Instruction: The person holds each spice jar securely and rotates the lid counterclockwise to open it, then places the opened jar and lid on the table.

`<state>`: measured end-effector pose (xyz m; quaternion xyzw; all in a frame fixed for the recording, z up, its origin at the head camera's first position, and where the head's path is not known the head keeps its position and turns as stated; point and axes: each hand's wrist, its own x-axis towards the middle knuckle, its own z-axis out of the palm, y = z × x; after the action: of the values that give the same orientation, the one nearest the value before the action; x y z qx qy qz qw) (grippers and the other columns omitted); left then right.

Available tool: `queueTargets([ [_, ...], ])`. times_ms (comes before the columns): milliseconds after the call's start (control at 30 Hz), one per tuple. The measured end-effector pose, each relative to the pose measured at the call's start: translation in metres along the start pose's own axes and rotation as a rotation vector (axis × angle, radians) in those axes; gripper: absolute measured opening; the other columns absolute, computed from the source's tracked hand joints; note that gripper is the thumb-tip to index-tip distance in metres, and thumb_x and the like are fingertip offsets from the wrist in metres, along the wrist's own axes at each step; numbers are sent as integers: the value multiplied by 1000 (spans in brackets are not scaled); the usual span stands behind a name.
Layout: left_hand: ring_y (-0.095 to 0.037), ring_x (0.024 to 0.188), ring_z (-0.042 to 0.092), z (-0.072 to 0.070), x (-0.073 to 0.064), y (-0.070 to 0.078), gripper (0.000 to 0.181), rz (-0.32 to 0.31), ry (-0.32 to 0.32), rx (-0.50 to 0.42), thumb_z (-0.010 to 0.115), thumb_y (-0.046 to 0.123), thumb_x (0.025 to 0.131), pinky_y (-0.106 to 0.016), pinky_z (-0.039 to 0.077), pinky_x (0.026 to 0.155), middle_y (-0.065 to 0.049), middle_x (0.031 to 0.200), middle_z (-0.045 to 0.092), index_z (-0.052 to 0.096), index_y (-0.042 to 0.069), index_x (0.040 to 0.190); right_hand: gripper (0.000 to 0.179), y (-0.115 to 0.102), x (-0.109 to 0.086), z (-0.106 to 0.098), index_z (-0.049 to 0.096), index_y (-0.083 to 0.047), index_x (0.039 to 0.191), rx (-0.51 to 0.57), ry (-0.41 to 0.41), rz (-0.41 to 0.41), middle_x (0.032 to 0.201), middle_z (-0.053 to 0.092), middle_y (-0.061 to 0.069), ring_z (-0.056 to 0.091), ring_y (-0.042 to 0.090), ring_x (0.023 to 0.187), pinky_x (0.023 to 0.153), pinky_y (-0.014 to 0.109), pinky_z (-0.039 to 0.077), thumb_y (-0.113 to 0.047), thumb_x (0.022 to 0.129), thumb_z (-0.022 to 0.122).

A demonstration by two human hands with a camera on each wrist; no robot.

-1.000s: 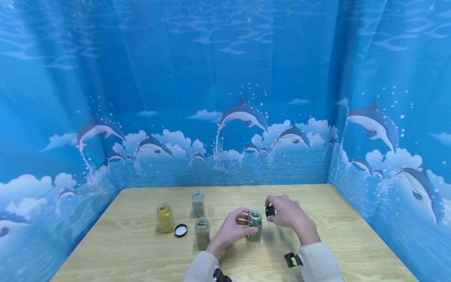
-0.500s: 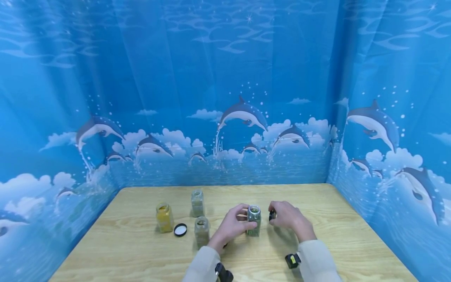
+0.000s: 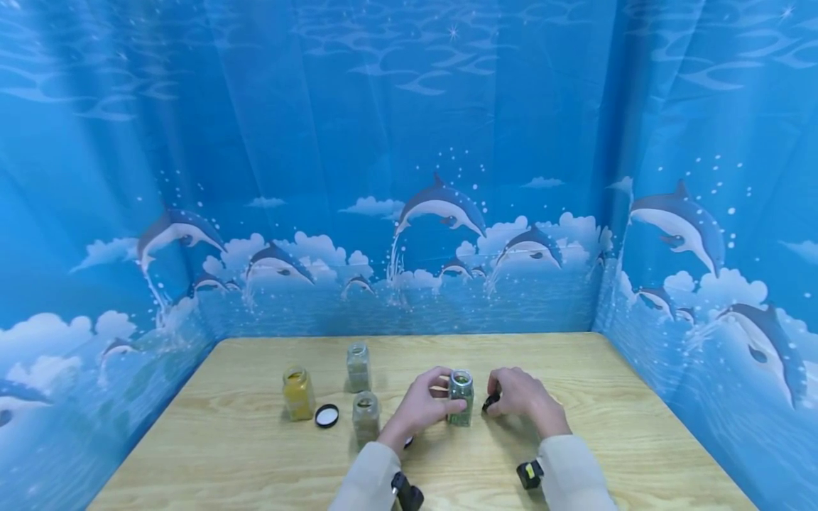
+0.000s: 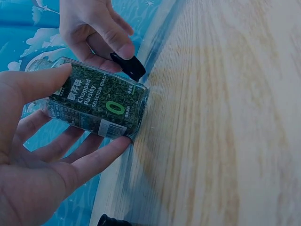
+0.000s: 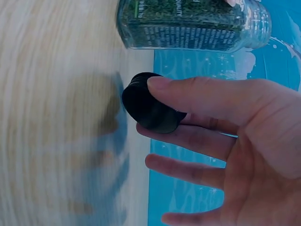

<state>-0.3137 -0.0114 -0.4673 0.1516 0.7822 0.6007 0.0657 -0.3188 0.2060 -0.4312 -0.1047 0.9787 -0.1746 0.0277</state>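
My left hand (image 3: 420, 406) grips an open glass jar of chopped parsley (image 4: 96, 96), thumb on one side and fingers round the other. The jar stands upright with its mouth showing green flakes. To its right, my right hand (image 3: 522, 394) pinches a black jar lid (image 5: 151, 104) between thumb and forefinger, low over the table and tilted. In the right wrist view, the other fingers of that hand are spread out. Just left of my left forearm stands an open jar of dull greenish contents (image 3: 366, 422).
Farther left are an open jar of yellow powder (image 3: 298, 396) and another open jar (image 3: 358, 369) behind. A black lid with a white inside (image 3: 327, 416) lies between the jars. Another dark lid (image 3: 408, 442) is partly hidden by my left wrist. A dolphin-print curtain (image 3: 409, 177) surrounds the wooden table (image 3: 224, 440).
My right hand has moved slightly right and lower with the lid, away from the jar's mouth, and the lid has tipped toward the table. The left hand has shifted the parsley jar slightly away from me.
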Motion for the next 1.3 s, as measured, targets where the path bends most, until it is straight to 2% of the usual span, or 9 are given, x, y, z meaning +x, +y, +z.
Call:
queueTargets([
  [133,-33,112,69,0,0,0,45,-2,0,9,85,15,85,-48,63,89,-17,123,68,67,17,126,30,2,1,2,67,-14,85,-6,-8,3,84,64,0,56,19,81,70,41,51,-20,71,93],
  [200,-33,112,69,-1,1,0,44,-1,-3,12,85,16,85,-47,63,87,-16,122,68,67,18,126,31,2,1,2,66,-13,86,0,-19,8,85,64,1,56,20,81,70,40,51,-19,71,93],
  [367,-32,110,69,-1,0,1,43,6,-11,-4,84,15,86,-46,63,85,-16,122,68,67,17,125,41,3,-1,2,69,-11,107,5,-58,12,101,70,8,64,25,94,82,49,57,-15,72,91],
  [467,-32,109,70,-2,0,1,44,13,-13,-15,84,13,85,-46,63,84,-17,121,68,67,16,125,46,3,-1,2,71,-11,112,1,-74,16,106,71,9,65,26,98,87,52,58,-13,70,90],
  [700,-30,108,70,-1,0,2,43,7,-11,-15,84,13,84,-45,63,85,-16,120,68,68,16,124,40,3,-2,2,72,-11,103,-8,-112,35,101,69,8,64,24,93,84,48,58,-6,67,89],
  [967,-30,108,69,-1,1,1,43,-6,-19,-15,85,15,84,-46,63,86,-16,121,68,68,18,123,43,4,-2,2,68,-13,101,-13,-134,57,99,67,6,61,22,89,77,44,57,-1,65,88],
  [1300,-31,109,69,0,1,1,42,-3,-16,-13,85,14,83,-48,63,86,-17,122,68,68,18,122,46,6,-1,3,69,-17,102,12,-135,63,104,69,7,63,23,92,77,45,57,1,65,88],
])
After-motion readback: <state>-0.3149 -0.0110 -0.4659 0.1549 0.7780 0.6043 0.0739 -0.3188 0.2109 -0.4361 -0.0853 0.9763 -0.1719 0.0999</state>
